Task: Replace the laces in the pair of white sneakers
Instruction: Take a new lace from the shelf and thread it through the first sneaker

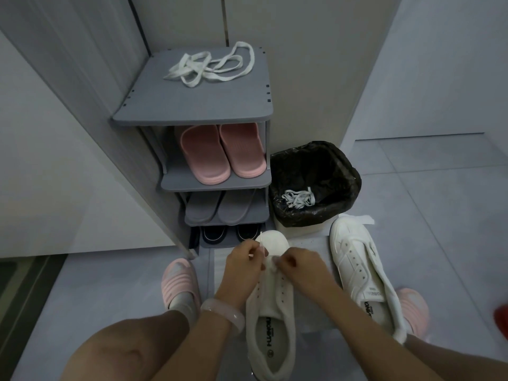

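White sneaker [270, 312] points lengthwise, toe toward the shoe rack [203, 116]; above its toe, left hand [243, 259] and right hand [299, 264] apparently pinch a lace [264, 244].

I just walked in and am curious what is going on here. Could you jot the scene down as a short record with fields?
activity: person relacing white sneakers on the floor
left hand: pinches a white lace at the near sneaker
right hand: pinches the lace at the same sneaker's eyelets
other sneaker: on the floor to the right, no lace
loose laces: on top of the grey shoe rack
bin: black-lined, holds a bundle of white lace
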